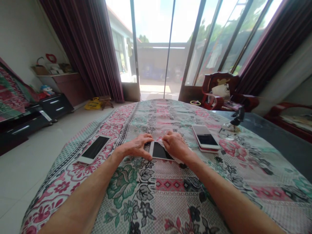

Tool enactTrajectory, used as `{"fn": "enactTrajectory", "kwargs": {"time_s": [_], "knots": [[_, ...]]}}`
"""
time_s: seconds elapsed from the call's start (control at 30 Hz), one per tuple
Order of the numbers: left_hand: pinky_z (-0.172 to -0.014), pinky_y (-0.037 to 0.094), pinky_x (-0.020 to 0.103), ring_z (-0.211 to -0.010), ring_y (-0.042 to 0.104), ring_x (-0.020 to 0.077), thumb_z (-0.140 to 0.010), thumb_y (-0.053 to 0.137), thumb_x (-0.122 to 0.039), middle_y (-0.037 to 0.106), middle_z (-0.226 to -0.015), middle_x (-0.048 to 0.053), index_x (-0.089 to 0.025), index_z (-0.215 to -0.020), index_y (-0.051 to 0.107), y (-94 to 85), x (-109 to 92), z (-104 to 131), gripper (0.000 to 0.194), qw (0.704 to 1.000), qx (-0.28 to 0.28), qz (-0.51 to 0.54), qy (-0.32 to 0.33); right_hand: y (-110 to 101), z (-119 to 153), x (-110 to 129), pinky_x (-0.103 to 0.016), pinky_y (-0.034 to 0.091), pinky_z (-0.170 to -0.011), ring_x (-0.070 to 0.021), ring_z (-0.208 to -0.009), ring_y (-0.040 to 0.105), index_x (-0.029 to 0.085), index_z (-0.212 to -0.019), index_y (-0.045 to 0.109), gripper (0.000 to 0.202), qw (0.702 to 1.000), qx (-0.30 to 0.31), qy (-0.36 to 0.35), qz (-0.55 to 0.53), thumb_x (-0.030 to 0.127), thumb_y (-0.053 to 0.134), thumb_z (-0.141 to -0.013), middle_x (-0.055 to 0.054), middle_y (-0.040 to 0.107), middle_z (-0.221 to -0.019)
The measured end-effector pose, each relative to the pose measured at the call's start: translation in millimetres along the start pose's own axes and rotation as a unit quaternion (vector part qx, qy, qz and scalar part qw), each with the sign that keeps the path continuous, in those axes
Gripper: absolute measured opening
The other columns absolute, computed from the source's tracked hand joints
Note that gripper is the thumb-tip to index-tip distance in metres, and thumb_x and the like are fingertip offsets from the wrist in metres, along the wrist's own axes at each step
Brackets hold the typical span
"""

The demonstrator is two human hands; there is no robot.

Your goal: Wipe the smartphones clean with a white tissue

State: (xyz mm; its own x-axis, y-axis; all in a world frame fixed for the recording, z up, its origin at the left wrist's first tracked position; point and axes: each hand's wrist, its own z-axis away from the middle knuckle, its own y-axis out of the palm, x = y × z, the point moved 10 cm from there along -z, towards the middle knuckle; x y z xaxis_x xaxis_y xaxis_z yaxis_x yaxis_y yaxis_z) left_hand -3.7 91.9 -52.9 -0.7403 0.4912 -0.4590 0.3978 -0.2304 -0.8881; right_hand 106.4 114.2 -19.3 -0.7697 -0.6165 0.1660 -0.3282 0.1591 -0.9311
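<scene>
A white phone with a dark screen [161, 151] lies flat on the patterned tablecloth [146, 201], directly in front of me. My left hand [138, 146] holds its left end, thumb at the near edge and fingers at the far edge. Over the right part of the screen, my right hand [175, 146] is closed on a white cloth [179, 160] pressed against the glass; the hand and cloth hide that end of the phone. Another white phone [95, 149] rests to the left. On the right, a white phone [206, 137] sits on top of a reddish-edged device.
A small black figure-like object [237, 116] stands at the back right near a clear item on the cloth. Beyond the table are a carved red wooden chair [216, 87], glass doors, dark curtains, a yellow bag [93, 104] on the floor and black drawers [56, 105].
</scene>
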Motion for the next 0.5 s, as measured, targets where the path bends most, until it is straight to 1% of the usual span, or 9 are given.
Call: {"fn": "enactTrajectory", "kwargs": {"time_s": [0.1, 0.27, 0.37, 0.5], "knots": [[-0.109, 0.030, 0.038, -0.127, 0.036, 0.0259, -0.059, 0.076, -0.052, 0.041, -0.134, 0.006, -0.025, -0.125, 0.050, 1.0, 1.5, 0.1, 0.076, 1.000, 0.007, 0.006, 0.005, 0.3, 2.0, 14.2, -0.029, 0.032, -0.072, -0.0148, -0.076, 0.047, 0.019, -0.077, 0.069, 0.022, 0.999, -0.026, -0.036, -0.019, 0.023, 0.050, -0.088, -0.005, 0.057, -0.084], [-0.111, 0.026, 0.039, -0.131, 0.031, 0.0249, -0.061, 0.077, -0.048, 0.037, -0.139, 0.004, -0.030, -0.129, 0.046, 4.4, 9.6, 1.3, 0.077, 0.999, 0.027, 0.023, -0.002, 1.7, 8.5, 36.4, -0.031, 0.034, -0.079, -0.0159, -0.083, 0.049, 0.021, -0.085, 0.070, 0.021, 0.993, -0.034, -0.102, -0.056, 0.023, 0.049, -0.090, -0.005, 0.057, -0.087], [-0.111, 0.025, 0.040, -0.132, 0.029, 0.0251, -0.061, 0.077, -0.045, 0.036, -0.141, 0.002, -0.034, -0.130, 0.044, 4.7, 10.7, 1.6, 0.076, 0.999, 0.031, 0.024, -0.002, 3.0, 10.5, 39.3, -0.031, 0.036, -0.079, -0.0153, -0.083, 0.050, 0.021, -0.088, 0.070, 0.020, 0.989, -0.031, -0.119, -0.082, 0.022, 0.050, -0.089, -0.005, 0.058, -0.089], [-0.111, 0.026, 0.039, -0.131, 0.031, 0.0257, -0.060, 0.077, -0.045, 0.036, -0.140, 0.004, -0.030, -0.129, 0.046, 3.8, 7.3, 1.5, 0.077, 0.999, 0.038, 0.021, -0.002, 4.1, 11.5, 37.0, -0.030, 0.038, -0.076, -0.0148, -0.083, 0.051, 0.021, -0.089, 0.069, 0.019, 0.984, -0.018, -0.138, -0.110, 0.021, 0.051, -0.088, -0.005, 0.059, -0.089]]}}
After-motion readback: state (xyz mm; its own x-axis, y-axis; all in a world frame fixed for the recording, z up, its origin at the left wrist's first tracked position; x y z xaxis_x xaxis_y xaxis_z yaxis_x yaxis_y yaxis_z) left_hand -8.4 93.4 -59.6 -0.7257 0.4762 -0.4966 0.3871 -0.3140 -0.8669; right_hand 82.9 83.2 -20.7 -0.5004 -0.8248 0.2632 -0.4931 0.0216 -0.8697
